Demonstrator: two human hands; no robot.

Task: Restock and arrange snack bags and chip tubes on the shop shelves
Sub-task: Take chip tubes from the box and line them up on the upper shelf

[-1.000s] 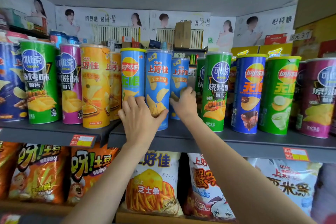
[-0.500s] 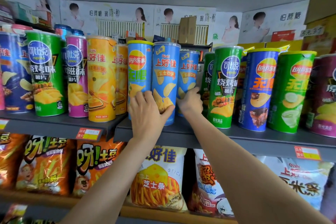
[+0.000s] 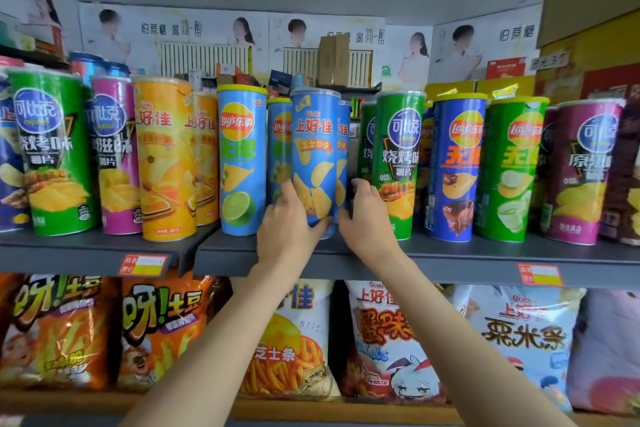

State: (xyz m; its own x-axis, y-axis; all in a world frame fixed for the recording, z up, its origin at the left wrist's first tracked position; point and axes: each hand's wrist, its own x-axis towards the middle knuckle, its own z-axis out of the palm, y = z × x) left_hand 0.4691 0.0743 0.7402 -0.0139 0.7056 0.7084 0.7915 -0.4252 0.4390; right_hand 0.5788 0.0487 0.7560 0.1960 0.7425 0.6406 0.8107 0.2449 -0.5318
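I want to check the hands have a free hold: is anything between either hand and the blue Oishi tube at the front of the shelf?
Nothing visible. The left hand wraps the lower left of the blue Oishi tube; the right hand is at its lower right, beside the second blue tube behind.

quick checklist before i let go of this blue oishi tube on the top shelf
1. Left hand gripping the blue Oishi tube: ok.
2. Right hand on the second blue tube behind it: ok.
3. Front tube upright: ok.
4. Label facing outward: ok.
5. Base fully seated on the shelf: cannot tell, hands cover it.
6. Clear of the Lay's lime tube: ok.
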